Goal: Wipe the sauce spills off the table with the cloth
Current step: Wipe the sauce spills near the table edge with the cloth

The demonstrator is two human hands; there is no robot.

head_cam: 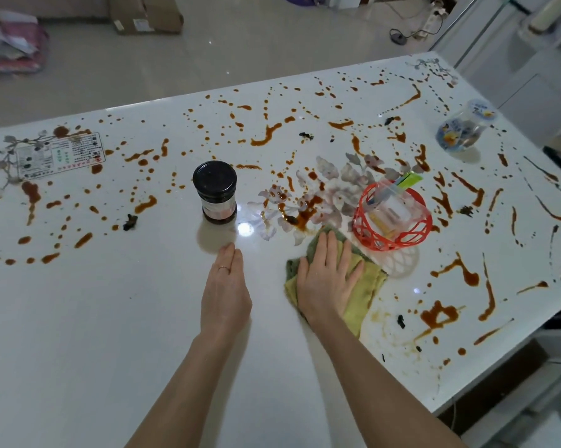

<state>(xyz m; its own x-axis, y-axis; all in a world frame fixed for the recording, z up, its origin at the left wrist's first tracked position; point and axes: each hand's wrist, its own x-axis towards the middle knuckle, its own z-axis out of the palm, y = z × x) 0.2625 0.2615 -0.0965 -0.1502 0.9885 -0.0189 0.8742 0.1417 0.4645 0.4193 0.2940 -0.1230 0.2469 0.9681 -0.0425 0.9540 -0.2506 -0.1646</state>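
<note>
Your left hand (pixel 225 286) lies flat, fingers straight, likely steadying you on the table (pixel 111 318), while at its 3 o'clock your right hand (pixel 326 279) presses the cloth (pixel 369 282) with spread fingers, aimed at sauce spills (pixel 305 216) at 12 o'clock, beside the red basket (pixel 392 240)

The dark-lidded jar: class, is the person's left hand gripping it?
No, the left hand, fingers straight, stops on the near side of the jar, with bare table showing between them.

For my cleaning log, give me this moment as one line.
stage: part wiped | right hand: flat on cloth | left hand: open, near jar | table: near middle clean | sauce: left, far side, right
</note>
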